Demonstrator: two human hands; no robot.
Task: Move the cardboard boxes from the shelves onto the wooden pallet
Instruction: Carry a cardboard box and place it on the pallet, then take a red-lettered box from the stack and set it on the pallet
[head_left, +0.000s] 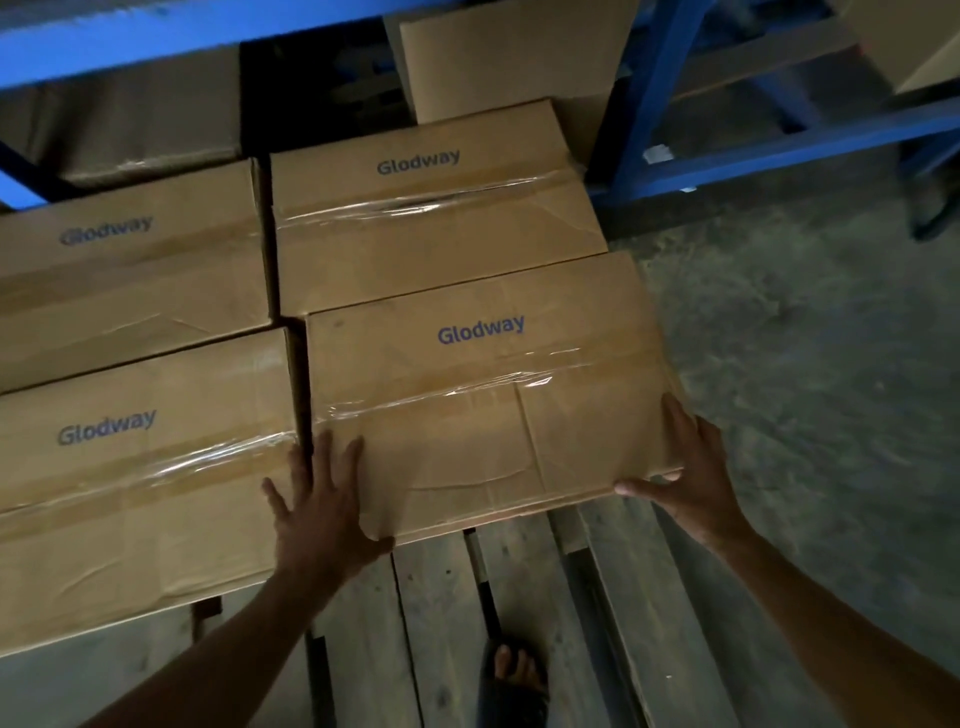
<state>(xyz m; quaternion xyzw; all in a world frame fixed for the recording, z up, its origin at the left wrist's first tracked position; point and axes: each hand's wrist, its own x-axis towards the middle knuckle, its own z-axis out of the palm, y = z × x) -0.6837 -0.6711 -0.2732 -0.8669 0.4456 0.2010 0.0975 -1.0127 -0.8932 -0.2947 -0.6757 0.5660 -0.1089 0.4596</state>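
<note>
A taped cardboard box marked "Glodway" (483, 395) lies on the wooden pallet (447, 613) at its right front. My left hand (322, 514) lies flat with fingers spread on the box's near left corner. My right hand (680, 483) grips the box's near right corner, thumb under the edge. Three more "Glodway" boxes sit on the pallet: one behind it (426, 218), one at the left front (135, 483), one at the left back (130, 270).
Blue shelf racking (654, 104) stands behind the pallet, with more cardboard boxes (509, 57) on and under it. Bare concrete floor (810, 332) lies to the right. My sandalled foot (511, 680) rests on the pallet's near slats.
</note>
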